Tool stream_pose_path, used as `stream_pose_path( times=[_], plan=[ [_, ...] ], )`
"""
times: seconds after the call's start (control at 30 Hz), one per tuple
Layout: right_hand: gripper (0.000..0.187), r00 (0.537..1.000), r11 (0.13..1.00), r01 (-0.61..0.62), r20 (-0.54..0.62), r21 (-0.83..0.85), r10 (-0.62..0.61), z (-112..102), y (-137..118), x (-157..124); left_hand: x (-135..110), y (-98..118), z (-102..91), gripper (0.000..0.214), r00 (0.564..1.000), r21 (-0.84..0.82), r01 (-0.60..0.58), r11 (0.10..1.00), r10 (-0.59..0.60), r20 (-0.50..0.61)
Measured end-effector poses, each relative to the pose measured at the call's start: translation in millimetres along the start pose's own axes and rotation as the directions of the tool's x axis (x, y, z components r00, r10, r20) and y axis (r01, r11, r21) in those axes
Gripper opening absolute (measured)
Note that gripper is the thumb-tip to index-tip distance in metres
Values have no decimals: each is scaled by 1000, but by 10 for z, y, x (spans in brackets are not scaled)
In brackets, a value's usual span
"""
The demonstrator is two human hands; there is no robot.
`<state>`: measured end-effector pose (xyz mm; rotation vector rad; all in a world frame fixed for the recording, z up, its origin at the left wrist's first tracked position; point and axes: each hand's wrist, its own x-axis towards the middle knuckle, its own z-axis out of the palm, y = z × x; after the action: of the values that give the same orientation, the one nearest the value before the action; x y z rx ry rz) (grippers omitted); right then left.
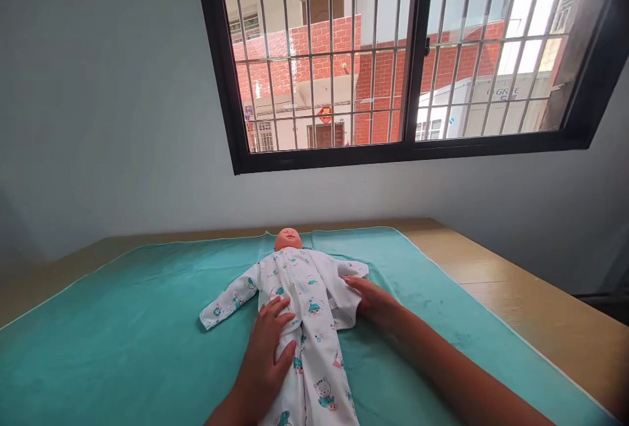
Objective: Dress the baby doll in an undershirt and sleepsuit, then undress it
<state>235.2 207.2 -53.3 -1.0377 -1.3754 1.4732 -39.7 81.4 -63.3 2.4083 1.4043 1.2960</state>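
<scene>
A baby doll (287, 239) lies on its back on a teal cloth (122, 321), dressed in a white printed sleepsuit (307, 288). My left hand (268, 347) rests flat on the suit at the doll's waist, fingers spread. My right hand (371, 298) lies on the suit's side by the doll's folded right-hand sleeve, fingers stretched out. The other sleeve (228, 301) lies spread out to the left. Neither hand grips anything that I can see.
The teal cloth covers most of a wooden table (515, 295) set against a grey wall. A barred window (393, 52) above looks onto a red brick building. Bare wood shows along the table's right side.
</scene>
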Motion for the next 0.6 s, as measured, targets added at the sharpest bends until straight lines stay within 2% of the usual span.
stream_pose_path(
  times=[0.1, 0.17, 0.23, 0.27, 0.33, 0.4, 0.47, 0.5, 0.53, 0.6],
  plan=[
    [62, 998, 991, -40, -48, 130, 47, 128, -182, 44, 3, 0, -8, 29, 1000, -1, -10, 1000, 10, -10],
    [68, 996, 991, 35, -87, 126, -25, 272, -406, 58, 9, 5, -20, 28, 1000, 0, -7, 1000, 7, -3],
    [66, 988, 987, 146, -69, 67, -142, 490, -634, 48, 20, 14, -35, 27, 1000, 5, 4, 1000, -4, 7],
    [63, 978, 978, 208, -26, 14, -208, 619, -728, 32, 26, 19, -41, 26, 1000, 7, 11, 1000, -12, 10],
    [56, 946, 940, 301, 174, -159, -273, 877, -859, -17, 36, 24, -47, 25, 1000, 11, 27, 1000, -27, 16],
    [50, 888, 882, 342, 417, -324, -192, 1081, -925, -70, 41, 20, -44, 26, 999, 14, 38, 999, -39, 19],
    [45, 827, 853, 351, 555, -387, -89, 1186, -957, -95, 43, 12, -42, 29, 999, 17, 42, 999, -43, 24],
    [43, 816, 859, 350, 573, -373, -84, 1197, -969, -87, 45, 10, -45, 30, 999, 18, 43, 999, -44, 25],
    [40, 823, 874, 351, 555, -335, -118, 1185, -976, -64, 46, 10, -50, 31, 999, 17, 43, 999, -44, 27],
    [34, 868, 899, 370, 431, -236, -245, 1121, -961, 21, 50, 18, -66, 31, 999, 8, 40, 999, -40, 32]
  ],
)
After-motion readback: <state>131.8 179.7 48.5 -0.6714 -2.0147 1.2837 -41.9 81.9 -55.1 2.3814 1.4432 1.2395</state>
